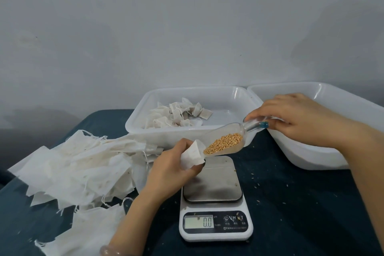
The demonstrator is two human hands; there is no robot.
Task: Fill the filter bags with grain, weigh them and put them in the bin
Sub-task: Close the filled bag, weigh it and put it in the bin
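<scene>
My left hand (168,169) grips a white filter bag (192,157) above the scale, its mouth turned toward the scoop. My right hand (299,119) holds the handle of a clear plastic scoop (230,137) loaded with golden grain (223,143); the scoop's tip touches the bag's opening. Below them sits a white digital scale (216,226) with a bare steel platform (213,185), reading 0.0. A white bin (135,120) behind holds several filled bags (176,115).
A heap of flat unfilled filter bags (79,168) with strings covers the dark blue table (301,203) at the left. A second large white bin (311,149) stands at the right under my right arm. Stray grains dot the cloth. A grey wall rises behind.
</scene>
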